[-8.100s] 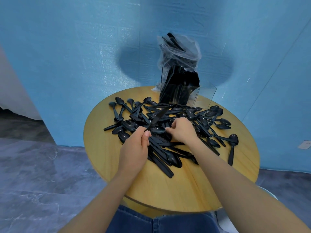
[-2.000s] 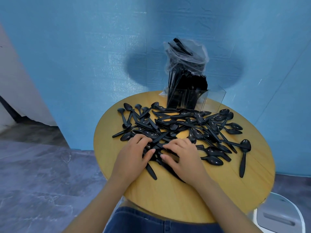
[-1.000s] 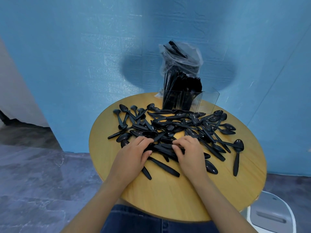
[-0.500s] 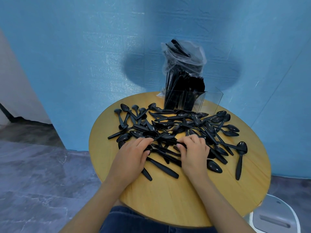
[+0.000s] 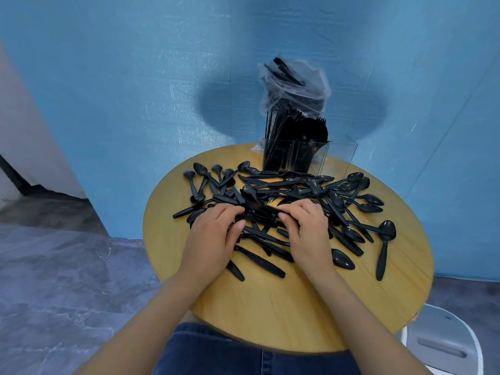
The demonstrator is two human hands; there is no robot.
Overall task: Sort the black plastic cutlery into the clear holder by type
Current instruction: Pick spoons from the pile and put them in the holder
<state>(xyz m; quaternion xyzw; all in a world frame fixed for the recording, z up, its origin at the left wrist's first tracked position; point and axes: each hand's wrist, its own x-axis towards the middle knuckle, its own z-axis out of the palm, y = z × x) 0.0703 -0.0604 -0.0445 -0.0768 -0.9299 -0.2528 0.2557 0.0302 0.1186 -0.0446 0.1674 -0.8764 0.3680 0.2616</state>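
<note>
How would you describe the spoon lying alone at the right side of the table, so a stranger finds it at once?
Start at the round wooden table and go to its right edge, past the pile of black cutlery. There one black spoon lies almost straight, bowl away from the person. Its handle rests on bare wood, crossing nothing, unlike the tangled others.

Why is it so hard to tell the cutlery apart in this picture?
Head view: the black cutlery pile reads as glossy silhouettes with small highlights; the clear holder nearly vanishes against the wall; wide-angle distortion bends the round table; a dark shadow falls behind the plastic bag.
</note>
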